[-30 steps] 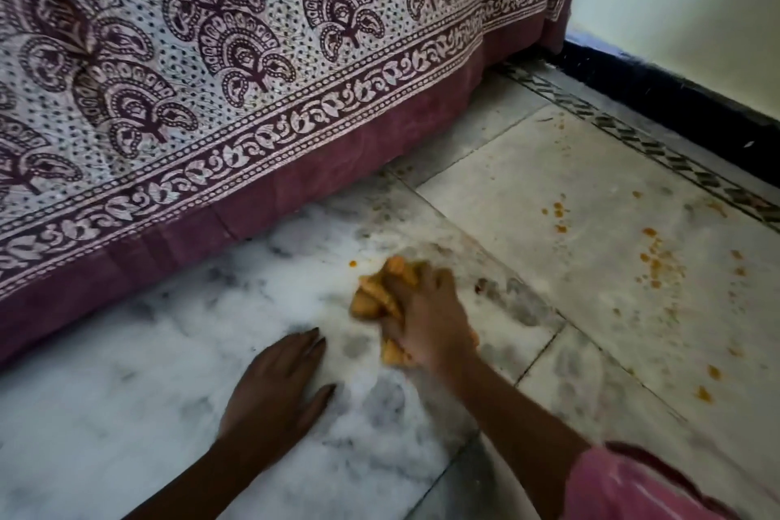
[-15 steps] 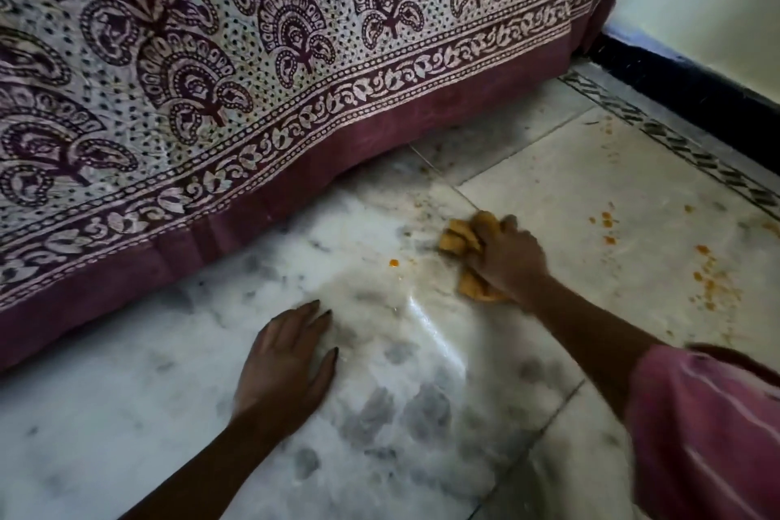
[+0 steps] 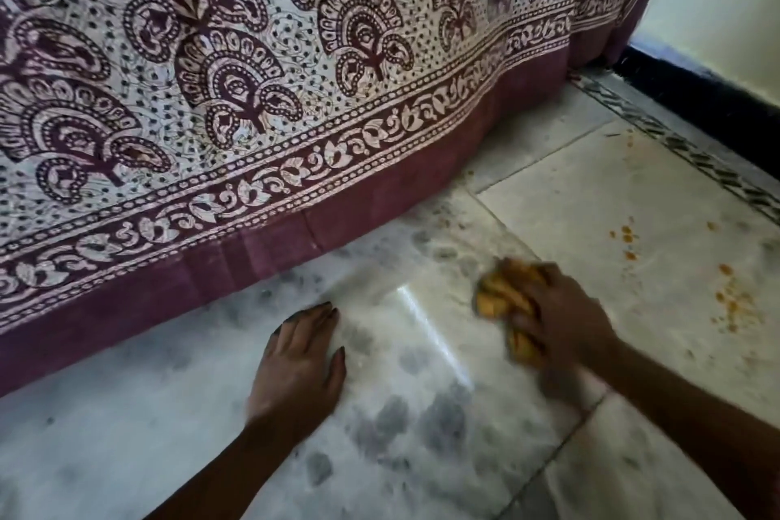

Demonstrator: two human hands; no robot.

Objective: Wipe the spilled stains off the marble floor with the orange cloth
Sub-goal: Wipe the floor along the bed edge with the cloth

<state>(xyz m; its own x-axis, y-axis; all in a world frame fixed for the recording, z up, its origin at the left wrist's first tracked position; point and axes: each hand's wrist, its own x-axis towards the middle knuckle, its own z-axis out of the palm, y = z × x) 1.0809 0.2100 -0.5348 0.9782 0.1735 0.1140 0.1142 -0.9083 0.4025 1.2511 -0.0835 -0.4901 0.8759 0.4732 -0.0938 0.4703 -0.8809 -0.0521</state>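
The right hand (image 3: 557, 321) is dragging the orange cloth (image 3: 502, 298) back toward six o'clock from where it was half a second ago. The lone orange spot that was sitting at its nine o'clock is no longer showing, so that patch is probably coming clean. A wet streak (image 3: 434, 334) is shining on the floor (image 3: 126, 435) between the hands. The right fingers are curling over the bunched cloth, pressing it to the marble. The left hand (image 3: 295, 363) is lying flat, fingers straight, bracing. Orange stains (image 3: 732, 302) are waiting at the cloth's three o'clock, unwiped.
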